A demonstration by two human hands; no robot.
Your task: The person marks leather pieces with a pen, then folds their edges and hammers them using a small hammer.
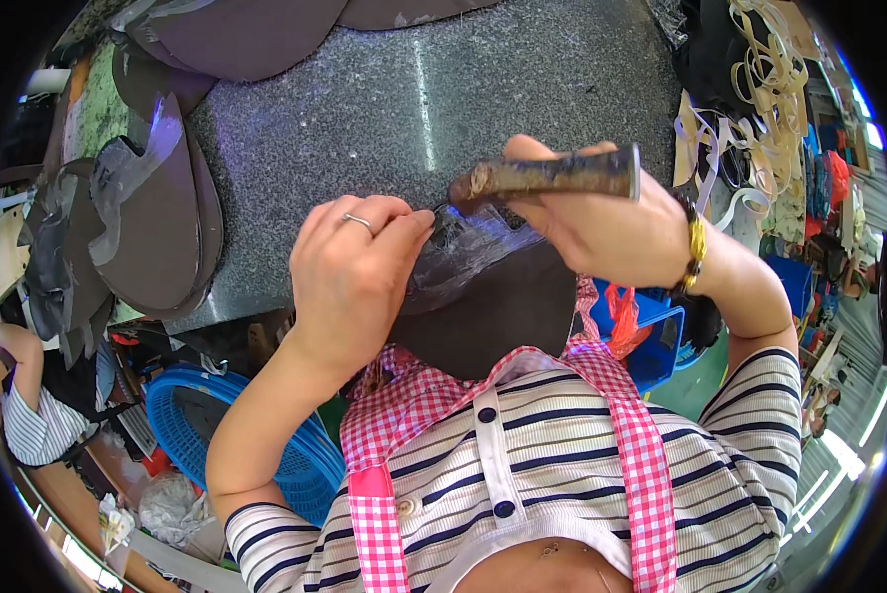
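Note:
At the near edge of the stone worktop lies a dark grey rounded sheet point(493, 306), partly overhanging toward my apron. Its far edge carries a shiny, wrinkled black lining point(468, 252). My left hand point(349, 267), wearing a ring, pinches that edge between thumb and fingers. My right hand point(601, 222) is closed around a hammer point(562, 178) with a worn, rusty metal head that flares to a round face on the right. The head's narrow left end is down at the sheet's edge, close to my left fingertips. My palm hides the handle.
Similar dark grey pieces are stacked at the worktop's left point(157, 217) and far edge point(246, 40). Pale strips point(760, 69) hang in a tangle on the right. Blue baskets point(305, 465) stand below on the left, a blue stool point(656, 341) at right. Another person's arm point(16, 361) shows far left.

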